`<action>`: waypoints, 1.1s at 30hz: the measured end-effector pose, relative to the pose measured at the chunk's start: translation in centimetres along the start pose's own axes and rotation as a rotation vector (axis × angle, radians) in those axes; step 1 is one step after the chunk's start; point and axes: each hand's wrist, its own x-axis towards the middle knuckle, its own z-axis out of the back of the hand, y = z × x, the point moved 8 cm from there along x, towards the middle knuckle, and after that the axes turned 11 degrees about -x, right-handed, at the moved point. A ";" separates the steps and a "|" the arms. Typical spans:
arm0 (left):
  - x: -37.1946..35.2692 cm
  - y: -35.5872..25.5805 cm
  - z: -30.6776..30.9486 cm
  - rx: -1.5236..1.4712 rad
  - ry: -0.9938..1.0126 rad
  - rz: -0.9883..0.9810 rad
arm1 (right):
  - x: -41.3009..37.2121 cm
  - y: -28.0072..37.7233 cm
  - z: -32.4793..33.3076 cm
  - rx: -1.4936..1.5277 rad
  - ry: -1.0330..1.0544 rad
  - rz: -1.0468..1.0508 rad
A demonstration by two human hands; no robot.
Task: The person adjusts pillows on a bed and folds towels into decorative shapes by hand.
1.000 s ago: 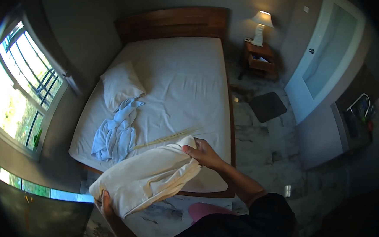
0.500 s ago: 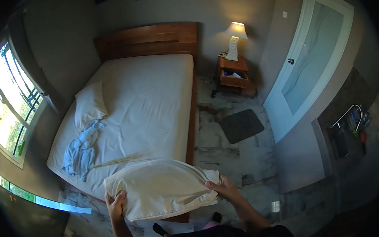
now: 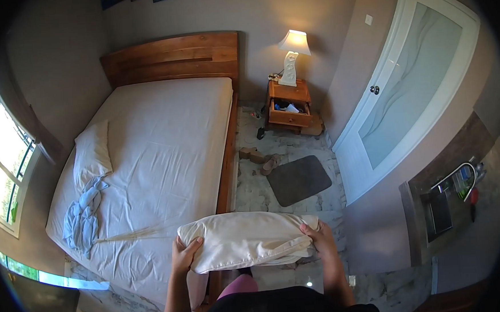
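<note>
A cream pillow (image 3: 249, 239) is held out in front of my body, over the foot corner of the bed and the floor beside it. My left hand (image 3: 185, 253) grips its left end, thumb on top. At the opposite end, my right hand (image 3: 319, 237) is closed on the pillow's edge, thumb also on top. Folds run along the pillow's near side, and its underside is hidden. On the bed (image 3: 156, 121), covered with a pale fitted sheet, lie a second pillow (image 3: 92, 154), a crumpled light-blue cloth (image 3: 82, 220) and a thin bundle of straw-like sticks (image 3: 132, 234).
A wooden nightstand (image 3: 288, 105) with a drawer pulled out carries a lit lamp (image 3: 291, 59). A dark mat (image 3: 299, 180) and slippers (image 3: 270, 164) lie on the marble-patterned floor. A white door (image 3: 369, 143) stands at right, near a sink (image 3: 438, 216). A window (image 3: 4, 154) is at left.
The pillow has moved right relative to the bed, with both my hands still on its ends. It looks flatter now. My view has shifted to the right, and a pink-clad leg shows below.
</note>
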 end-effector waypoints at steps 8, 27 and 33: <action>15.5 1.9 -2.6 0.051 0.025 0.120 | 12.4 0.7 -0.7 0.055 0.016 -0.123; 47.3 -2.2 -17.8 0.150 -0.173 0.007 | 60.5 18.7 -1.3 -0.203 0.252 0.111; 59.1 -8.5 -16.3 0.088 -0.245 -0.198 | 71.5 28.4 -9.7 -0.280 0.304 0.253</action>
